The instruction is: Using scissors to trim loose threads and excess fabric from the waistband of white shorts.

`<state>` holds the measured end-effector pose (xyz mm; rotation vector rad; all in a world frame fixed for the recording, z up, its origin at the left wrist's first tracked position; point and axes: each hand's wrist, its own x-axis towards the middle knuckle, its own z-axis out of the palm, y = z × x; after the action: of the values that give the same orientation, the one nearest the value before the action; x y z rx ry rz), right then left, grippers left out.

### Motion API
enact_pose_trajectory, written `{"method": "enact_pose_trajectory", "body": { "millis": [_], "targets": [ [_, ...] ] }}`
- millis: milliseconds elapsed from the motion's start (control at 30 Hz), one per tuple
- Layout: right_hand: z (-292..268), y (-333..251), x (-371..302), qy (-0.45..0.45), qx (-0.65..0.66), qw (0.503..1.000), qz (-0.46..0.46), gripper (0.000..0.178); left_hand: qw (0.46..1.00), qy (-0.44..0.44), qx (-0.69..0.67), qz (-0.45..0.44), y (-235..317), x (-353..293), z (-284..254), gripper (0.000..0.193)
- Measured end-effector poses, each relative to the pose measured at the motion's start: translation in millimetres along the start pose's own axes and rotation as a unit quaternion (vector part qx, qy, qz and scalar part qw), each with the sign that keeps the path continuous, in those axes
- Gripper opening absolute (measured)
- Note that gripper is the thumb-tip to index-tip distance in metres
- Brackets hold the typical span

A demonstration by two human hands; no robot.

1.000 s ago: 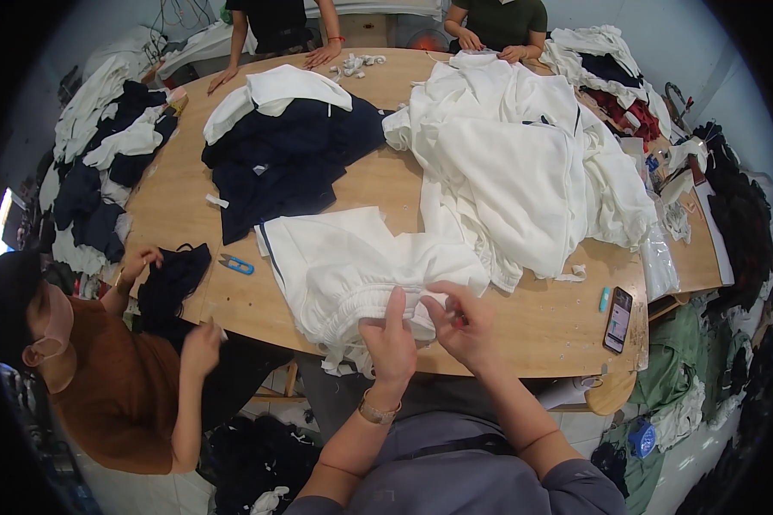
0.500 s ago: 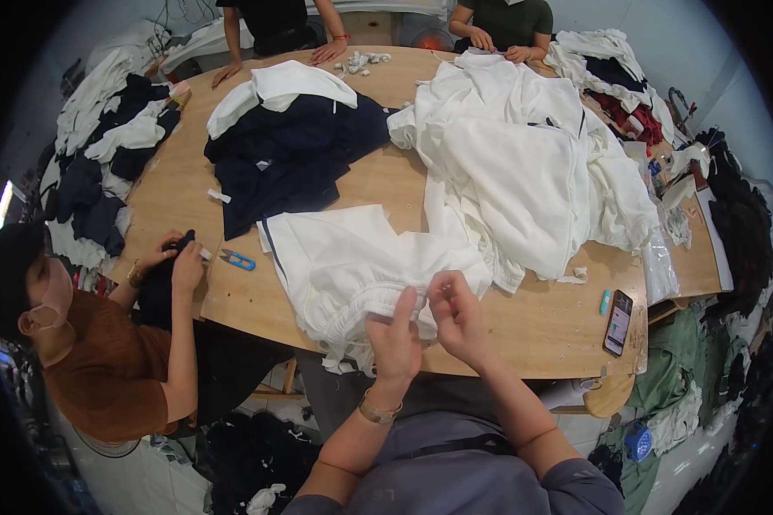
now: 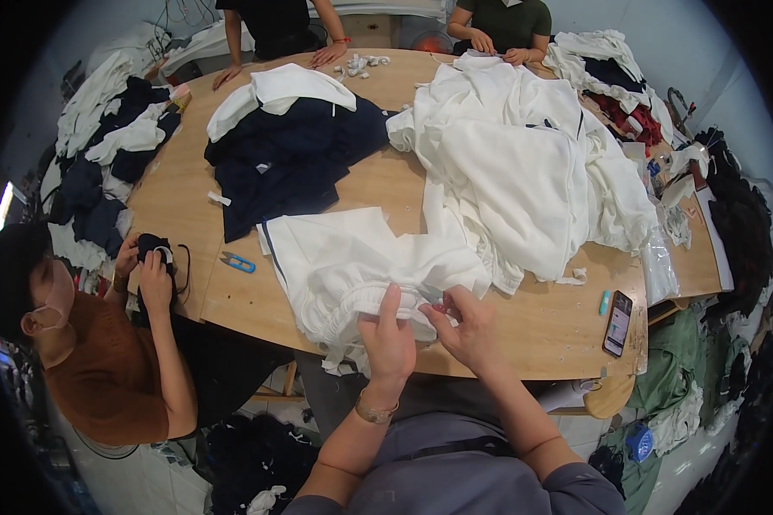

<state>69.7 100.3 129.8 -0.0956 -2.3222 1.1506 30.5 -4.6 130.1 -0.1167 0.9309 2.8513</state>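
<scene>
In front of me lies a white garment (image 3: 318, 249) with a gathered elastic waistband (image 3: 361, 302) and a dark stripe along its left edge. My left hand (image 3: 389, 343) grips the near side of that waistband, thumb pointing up and the other fingers partly hidden by cloth. Just to its right, my right hand (image 3: 468, 326) is closed around small red-handled thread snips (image 3: 439, 304), mostly covered by the fingers. Their pale blades point at the waistband's edge; whether they touch a thread is too small to tell.
A large white garment pile (image 3: 507, 163) covers the table's right middle; navy garments (image 3: 292, 154) lie left. Blue snips (image 3: 238, 263), a phone (image 3: 617, 324) and a turquoise marker (image 3: 605, 302) rest on the table (image 3: 541, 343). A co-worker (image 3: 103, 360) sits left holding dark cloth; two more people are across.
My right hand has turned and dipped toward the waistband, and the red snips now show in it. My left hand has barely shifted. The left co-worker's hands moved left with the dark cloth.
</scene>
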Motion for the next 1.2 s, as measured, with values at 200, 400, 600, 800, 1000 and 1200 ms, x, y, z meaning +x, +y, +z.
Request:
{"method": "enact_pose_trajectory", "body": {
  "millis": [200,400,600,800,1000,1200],
  "targets": [
    [1,-5,-1,-0.007,-0.016,1.0,0.003,0.026,1.0,-0.011,0.022,-0.01,-2,-3,-3,0.011],
    [0,-6,1,-0.007,-0.029,0.999,-0.011,0.026,1.0,0.025,0.009,-0.001,0,-4,7,0.005],
    [0,-6,2,-0.01,0.014,1.0,0.012,0.027,1.0,0.017,0.023,0.008,-1,-5,6,0.006],
    [-2,-6,3,-0.028,0.033,0.997,0.061,0.028,1.0,0.019,0.016,0.014,-2,-6,5,0.007],
    [-1,-8,3,-0.015,0.026,0.999,0.017,0.027,1.0,0.012,0.0,0.016,-2,-5,3,0.007],
    [-1,-6,1,-0.027,0.015,0.999,0.034,0.027,1.0,0.025,0.015,0.008,-3,-5,4,0.006]
  ]
}}
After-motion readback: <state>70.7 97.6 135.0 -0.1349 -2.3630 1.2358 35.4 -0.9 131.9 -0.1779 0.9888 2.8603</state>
